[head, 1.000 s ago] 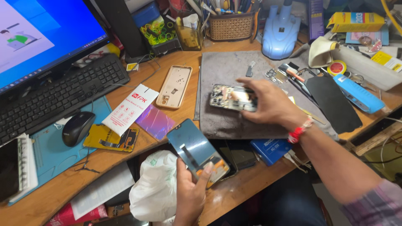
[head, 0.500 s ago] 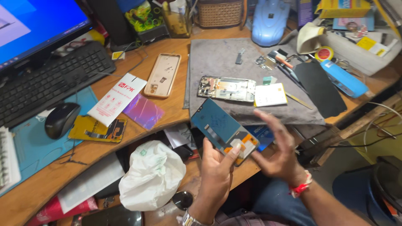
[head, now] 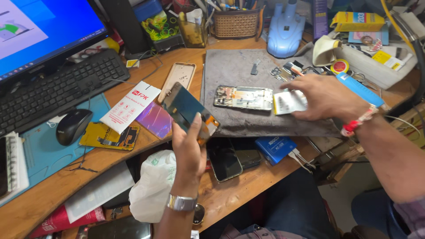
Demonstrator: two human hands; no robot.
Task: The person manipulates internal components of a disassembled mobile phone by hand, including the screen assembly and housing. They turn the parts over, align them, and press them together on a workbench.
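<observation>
My left hand [head: 188,148] holds a dark phone screen panel [head: 183,107] tilted above the desk's front edge, an orange flex part showing at its lower end. My right hand [head: 325,97] reaches over the grey work mat [head: 234,71] with its fingers spread on a white battery [head: 288,102]. Just left of the battery an opened phone body [head: 243,97] lies on the mat, its insides showing. Whether my right hand grips the battery or only touches it is unclear.
A beige phone case [head: 178,79], a white packet [head: 130,106] and a purple film [head: 155,120] lie left of the mat. Keyboard [head: 57,90], mouse [head: 73,126] and monitor [head: 44,31] fill the left. Two phones [head: 225,161], a blue box [head: 275,149] and a white bag [head: 152,186] sit near the front.
My right hand left the screen panel and went back up over the mat to the white battery. My left hand lifted the panel further left and higher.
</observation>
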